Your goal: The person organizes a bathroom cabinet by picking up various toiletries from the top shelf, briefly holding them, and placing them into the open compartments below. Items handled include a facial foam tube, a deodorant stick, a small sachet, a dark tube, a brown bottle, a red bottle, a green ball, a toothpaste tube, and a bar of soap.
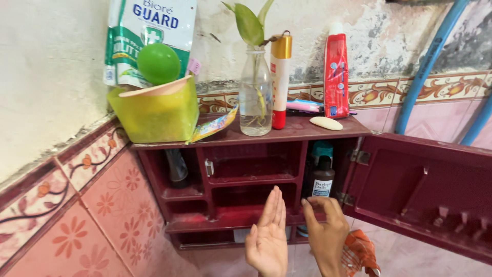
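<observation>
Left hand (267, 236) flat, fingers straight and together, palm facing right, holding nothing. It sits in front of the lower middle shelf of the dark red wall cabinet (251, 177). Right hand (324, 231) just beside it, fingers curled loosely with tips pinched toward each other, nothing gripped as far as I can see. An orange checked cloth (361, 252) shows below the right wrist; can't tell if it's held.

Nearest item: dark bottle with a white label (322, 177), upright in the cabinet's right compartment, just above the right fingertips, not touching. A teal-capped bottle (322, 150) stands behind it. Another dark bottle (177, 166) is in the left compartment. Cabinet door (430, 195) hangs open to the right.

On top of the cabinet: glass bottle with a plant cutting (255, 97), red-and-white tube with gold cap (280, 82), red toothpaste tube (336, 77), pale soap bar (326, 123), yellow-green tub (154, 113) holding a green ball (158, 63) and a refill pouch (148, 31).
</observation>
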